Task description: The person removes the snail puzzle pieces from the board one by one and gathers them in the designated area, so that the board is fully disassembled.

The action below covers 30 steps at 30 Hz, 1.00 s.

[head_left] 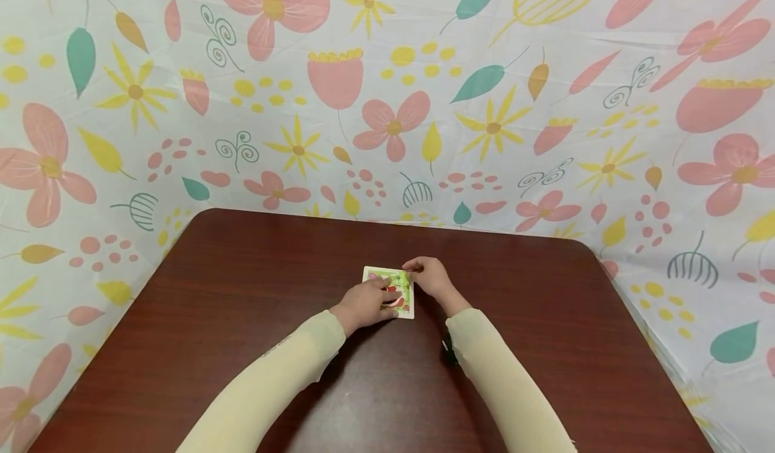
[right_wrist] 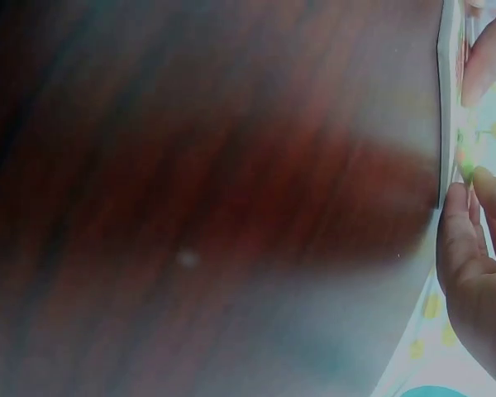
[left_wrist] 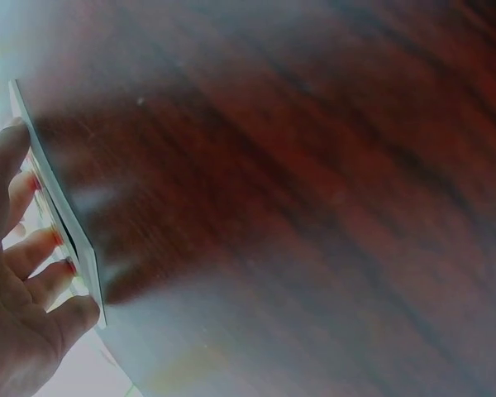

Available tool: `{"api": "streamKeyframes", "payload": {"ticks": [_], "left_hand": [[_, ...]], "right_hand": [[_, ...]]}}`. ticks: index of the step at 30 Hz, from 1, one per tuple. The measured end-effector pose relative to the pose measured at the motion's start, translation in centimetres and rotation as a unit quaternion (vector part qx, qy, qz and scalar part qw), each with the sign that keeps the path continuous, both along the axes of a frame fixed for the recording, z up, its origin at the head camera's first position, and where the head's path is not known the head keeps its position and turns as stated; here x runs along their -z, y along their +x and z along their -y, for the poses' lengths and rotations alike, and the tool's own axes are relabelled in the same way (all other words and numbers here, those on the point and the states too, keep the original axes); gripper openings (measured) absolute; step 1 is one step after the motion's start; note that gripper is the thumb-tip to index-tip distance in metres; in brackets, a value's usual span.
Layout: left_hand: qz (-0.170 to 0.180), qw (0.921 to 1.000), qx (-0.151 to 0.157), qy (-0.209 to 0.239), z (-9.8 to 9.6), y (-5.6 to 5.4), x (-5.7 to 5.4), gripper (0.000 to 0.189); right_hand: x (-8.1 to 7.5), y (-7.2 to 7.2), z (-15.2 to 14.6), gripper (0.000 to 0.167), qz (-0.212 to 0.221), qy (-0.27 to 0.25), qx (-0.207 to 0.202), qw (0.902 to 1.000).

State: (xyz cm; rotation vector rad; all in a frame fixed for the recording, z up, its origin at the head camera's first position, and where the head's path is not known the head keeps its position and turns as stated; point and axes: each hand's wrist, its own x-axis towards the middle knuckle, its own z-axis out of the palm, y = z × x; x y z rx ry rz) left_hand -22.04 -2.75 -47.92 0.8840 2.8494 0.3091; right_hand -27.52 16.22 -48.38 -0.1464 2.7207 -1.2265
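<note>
On the table [head_left: 521,386] lies a puzzle board [head_left: 412,301]. From eight o'clock, the left hand [head_left: 364,303] spreads its fingers over it, perhaps to keep it still. At two o'clock, the right hand [head_left: 430,275] pinches a small green piece [head_left: 403,280].

Hands [head_left: 364,301] at pic. board [head_left: 412,307] on tbl [head_left: 254,271]

Left sleeve [head_left: 272,379]: small dark marks [head_left: 276,346] toward 7 o'clock in the head view, too small to read.
Flat board [head_left: 408,298]: toward 6 o'clock there, no readable text.
Wrist views: none readable.
</note>
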Motion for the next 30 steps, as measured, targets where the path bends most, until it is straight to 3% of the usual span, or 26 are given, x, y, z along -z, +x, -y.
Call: {"api": "streamKeyframes", "payload": {"ticks": [5, 9, 17, 30], "left_hand": [[0.011, 0.9999, -0.001, 0.004, 0.0, 0.0, 0.0, 0.047], [-0.001, 1.0, 0.001, 0.001, 0.0, 0.0, 0.0, 0.047], [0.002, 1.0, 0.002, -0.001, -0.1, -0.1, -0.1, 0.047], [0.005, 0.9999, -0.001, 0.011, -0.1, 0.1, -0.2, 0.046]], "right_hand": [[0.1, -0.2, 0.0, 0.019, 0.016, -0.005, 0.002, 0.9999], [-0.1, -0.4, -0.1, 0.021, 0.045, -0.048, 0.008, 0.9978], [-0.1, -0.9, -0.1, 0.028, 0.131, -0.162, 0.044, 0.977], [-0.3, -1.0, 0.2, 0.027, 0.148, -0.191, 0.075, 0.9674]]}}
